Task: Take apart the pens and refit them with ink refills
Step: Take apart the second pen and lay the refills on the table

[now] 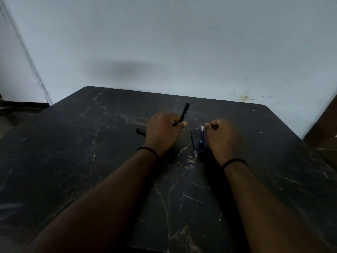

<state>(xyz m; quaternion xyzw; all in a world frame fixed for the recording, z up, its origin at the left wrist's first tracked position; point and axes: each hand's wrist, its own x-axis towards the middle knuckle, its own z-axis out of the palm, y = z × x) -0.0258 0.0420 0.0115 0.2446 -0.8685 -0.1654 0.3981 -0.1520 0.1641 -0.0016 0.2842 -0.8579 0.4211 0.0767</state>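
My left hand (163, 130) grips a black pen barrel (184, 113) that points up and away from me, its fingers curled round the lower end. Curled over the table, my right hand (221, 138) pinches something small at its fingertips; what it is I cannot make out. Between the hands lie several thin ink refills (202, 137) with blue and white ends, roughly parallel, plus a blue-tipped pen part (200, 146). Another black pen piece (140, 131) lies just left of my left hand.
The black marble-patterned table (91, 161) stands against a pale wall (164, 42). Its far edge runs close behind the hands. A dark brown object (324, 128) stands past the table's right edge. A doorway corner (23, 99) is at the far left.
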